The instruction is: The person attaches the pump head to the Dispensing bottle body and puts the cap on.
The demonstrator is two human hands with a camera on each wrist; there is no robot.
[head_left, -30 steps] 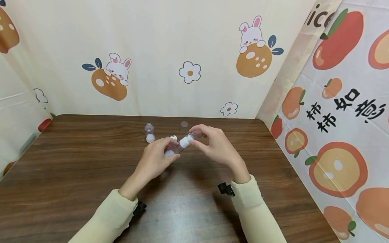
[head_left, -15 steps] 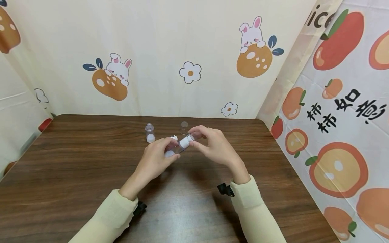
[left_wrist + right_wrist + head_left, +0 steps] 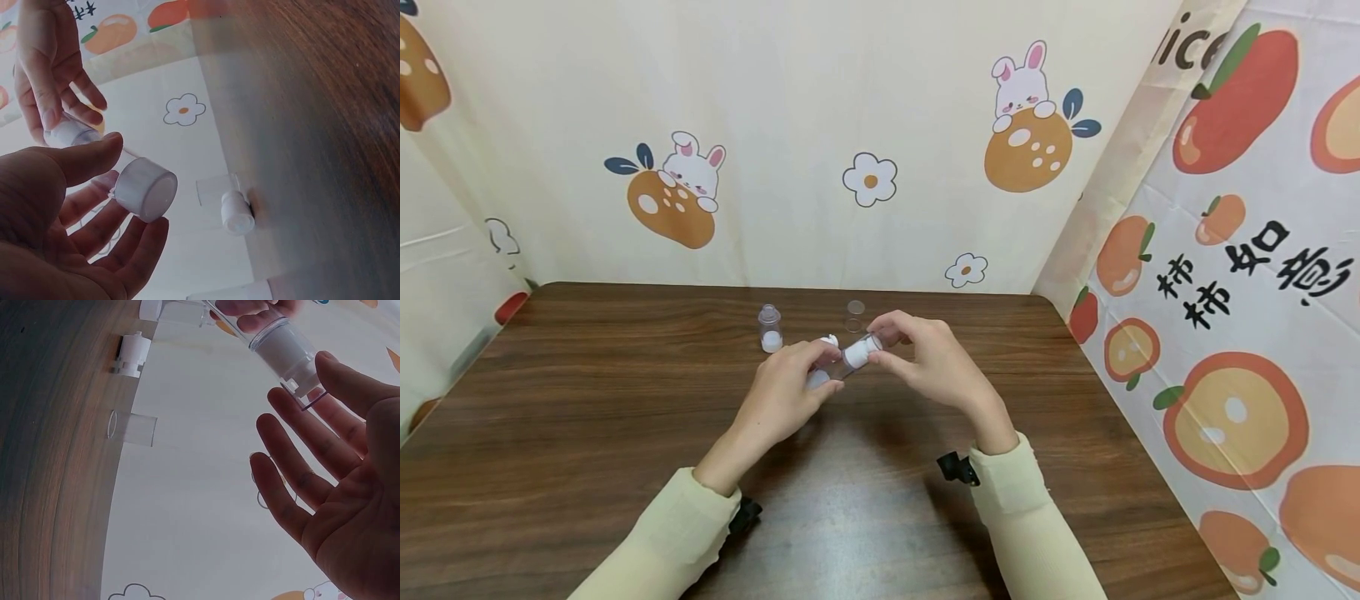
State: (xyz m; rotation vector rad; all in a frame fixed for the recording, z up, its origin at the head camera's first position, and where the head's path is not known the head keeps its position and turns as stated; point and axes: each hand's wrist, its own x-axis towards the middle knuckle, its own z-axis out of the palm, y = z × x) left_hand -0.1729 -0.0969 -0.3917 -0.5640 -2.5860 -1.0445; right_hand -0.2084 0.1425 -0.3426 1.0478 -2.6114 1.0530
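The little pump bottle (image 3: 844, 360) is up above the table (image 3: 587, 433), held between both hands. The left hand (image 3: 782, 398) grips its bottom; the right hand (image 3: 925, 358) pinches the clear cap (image 3: 880, 335), half on. At 11 o'clock stands another bottle (image 3: 768, 327), untouched.

Two bare hands, left hand (image 3: 782, 392), right hand (image 3: 928, 358). Long pale cream-yellow knit sleeves (image 3: 662, 537) reaching wrists, cuffs snug. Small black clip-like camera mount (image 3: 957, 467) under each wrist, partly hidden by cuffs.
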